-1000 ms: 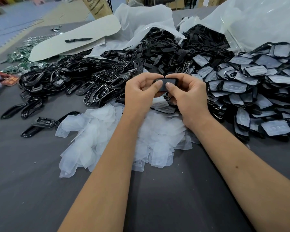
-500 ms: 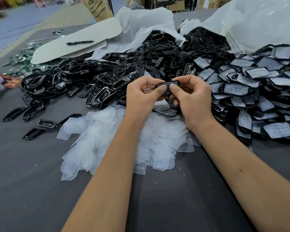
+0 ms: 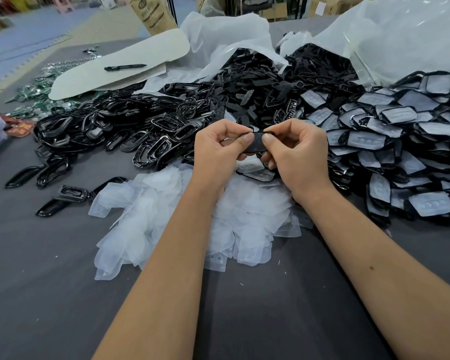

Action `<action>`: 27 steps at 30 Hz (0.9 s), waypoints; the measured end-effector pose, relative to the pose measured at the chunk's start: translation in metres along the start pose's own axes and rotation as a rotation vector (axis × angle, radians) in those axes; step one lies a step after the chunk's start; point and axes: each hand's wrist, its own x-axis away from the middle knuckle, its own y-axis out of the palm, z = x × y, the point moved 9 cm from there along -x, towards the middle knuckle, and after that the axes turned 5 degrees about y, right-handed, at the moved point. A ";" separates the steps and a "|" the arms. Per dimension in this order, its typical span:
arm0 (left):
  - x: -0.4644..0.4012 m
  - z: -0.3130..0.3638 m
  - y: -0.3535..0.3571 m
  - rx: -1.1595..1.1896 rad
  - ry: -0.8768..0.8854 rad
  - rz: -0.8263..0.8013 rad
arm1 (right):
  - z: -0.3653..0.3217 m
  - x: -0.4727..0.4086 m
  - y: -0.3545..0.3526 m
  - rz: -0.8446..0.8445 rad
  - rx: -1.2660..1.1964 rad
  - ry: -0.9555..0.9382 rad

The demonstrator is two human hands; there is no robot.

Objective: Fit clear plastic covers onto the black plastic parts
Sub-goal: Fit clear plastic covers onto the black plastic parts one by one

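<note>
Both thumbs (image 3: 247, 138) press the near face of one black part (image 3: 256, 144), fingers curled behind it; left hand (image 3: 218, 149) pinches its 9 o'clock end, right hand (image 3: 296, 152) its 3 o'clock end; part held in the air above the loose covers (image 3: 166, 203); since a second ago the thumbs have slid closer together and the part has tipped flatter toward the camera; likely the seating press along the edge; can't tell whether a cover is on it; bare frames (image 3: 109, 131) at 10 o'clock; finished pile (image 3: 390, 136) at 2 o'clock; grey table (image 3: 50, 281) underneath.
</note>
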 end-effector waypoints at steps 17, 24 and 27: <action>0.001 -0.003 -0.005 0.056 -0.027 0.040 | -0.046 0.022 0.004 0.169 0.534 -0.430; -0.001 -0.018 -0.014 0.377 -0.285 0.114 | -0.049 0.025 0.022 -0.004 0.633 -0.572; 0.001 -0.014 -0.006 0.411 -0.316 0.043 | -0.050 0.024 0.015 0.046 0.600 -0.585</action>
